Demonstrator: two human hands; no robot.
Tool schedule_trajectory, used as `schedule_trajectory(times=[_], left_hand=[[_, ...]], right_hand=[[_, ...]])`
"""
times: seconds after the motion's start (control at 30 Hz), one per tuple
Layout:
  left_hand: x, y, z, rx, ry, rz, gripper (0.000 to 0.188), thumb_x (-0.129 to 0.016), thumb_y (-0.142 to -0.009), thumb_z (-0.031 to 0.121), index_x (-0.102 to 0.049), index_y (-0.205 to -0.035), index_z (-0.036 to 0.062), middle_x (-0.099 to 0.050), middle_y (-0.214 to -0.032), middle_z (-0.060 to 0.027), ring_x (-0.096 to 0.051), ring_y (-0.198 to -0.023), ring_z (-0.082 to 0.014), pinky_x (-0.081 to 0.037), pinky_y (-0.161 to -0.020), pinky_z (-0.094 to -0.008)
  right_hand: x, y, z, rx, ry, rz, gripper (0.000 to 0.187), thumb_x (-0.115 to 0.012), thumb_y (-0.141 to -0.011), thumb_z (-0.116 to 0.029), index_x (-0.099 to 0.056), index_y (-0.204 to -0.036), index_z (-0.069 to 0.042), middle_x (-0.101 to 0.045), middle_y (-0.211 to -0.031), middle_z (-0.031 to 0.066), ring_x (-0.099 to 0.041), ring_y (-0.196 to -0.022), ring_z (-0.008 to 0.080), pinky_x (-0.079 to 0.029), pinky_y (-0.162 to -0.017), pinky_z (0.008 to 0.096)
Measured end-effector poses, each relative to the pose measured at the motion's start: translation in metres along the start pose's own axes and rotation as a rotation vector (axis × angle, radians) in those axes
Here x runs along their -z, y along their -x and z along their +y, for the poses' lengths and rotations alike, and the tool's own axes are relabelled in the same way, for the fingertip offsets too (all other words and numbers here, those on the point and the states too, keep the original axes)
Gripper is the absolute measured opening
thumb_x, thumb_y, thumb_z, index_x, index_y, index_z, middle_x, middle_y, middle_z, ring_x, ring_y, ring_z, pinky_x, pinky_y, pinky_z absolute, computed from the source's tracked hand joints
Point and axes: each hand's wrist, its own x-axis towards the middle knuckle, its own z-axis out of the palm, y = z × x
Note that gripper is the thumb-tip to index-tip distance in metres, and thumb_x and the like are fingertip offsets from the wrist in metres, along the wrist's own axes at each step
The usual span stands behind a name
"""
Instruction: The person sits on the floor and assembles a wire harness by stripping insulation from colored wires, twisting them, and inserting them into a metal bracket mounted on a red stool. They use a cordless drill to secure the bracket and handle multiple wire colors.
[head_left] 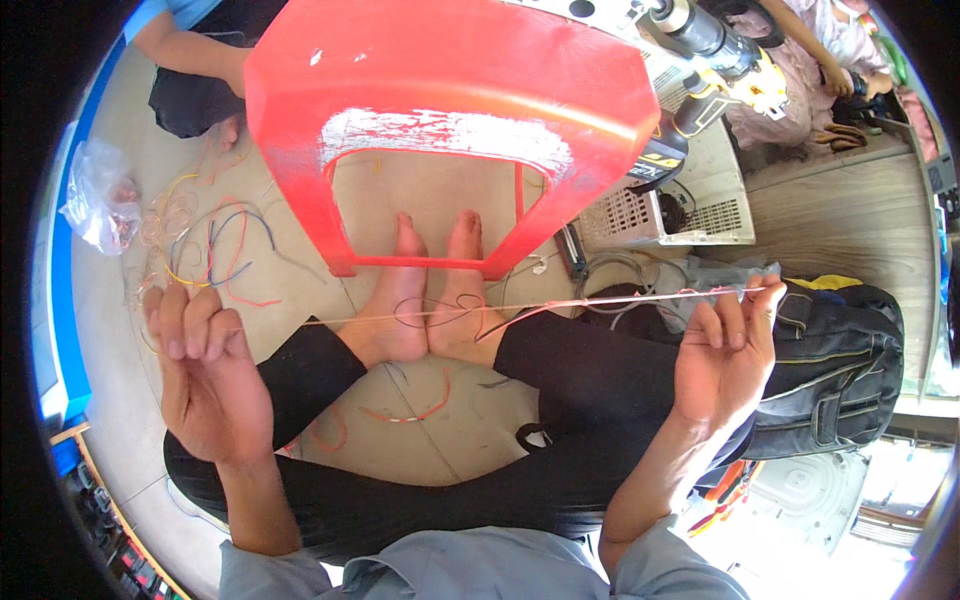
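A thin wire (520,307) is stretched taut between my hands, above my knees and bare feet. Its left part is fine and copper-coloured, while the right part looks thicker and whitish with reddish bits. My left hand (212,370) is closed with curled fingers on the fine end. At the other end, my right hand (730,350) pinches the whitish part between thumb and finger. A thin loop and a short dark-and-red strand hang from the wire's middle. Beyond my feet stands a worn red plastic stool (450,80).
Loose coloured wires (215,245) and a clear plastic bag (103,198) lie at left. Cut pieces of orange wire (420,412) lie between my legs. A cordless drill (715,65) rests over a white crate (690,205); a black backpack (840,370) sits at right. Other people sit at both far corners.
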Motion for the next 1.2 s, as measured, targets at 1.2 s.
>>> schedule_trajectory(times=[1.2], left_hand=[[-0.025,0.021,-0.001,0.124,-0.756,-0.432,0.008,-0.046,-0.107,0.02,-0.042,-0.105,0.013,-0.045,-0.085,0.0015,-0.047,-0.078,-0.0131,-0.039,-0.08,-0.0343]], right_hand=[[-0.025,0.091,0.152,-0.281,0.994,-1.035,0.016,-0.063,-0.098,-0.015,-0.06,-0.102,0.001,-0.058,-0.084,0.0155,-0.057,-0.081,0.0307,-0.047,-0.076,0.0368]])
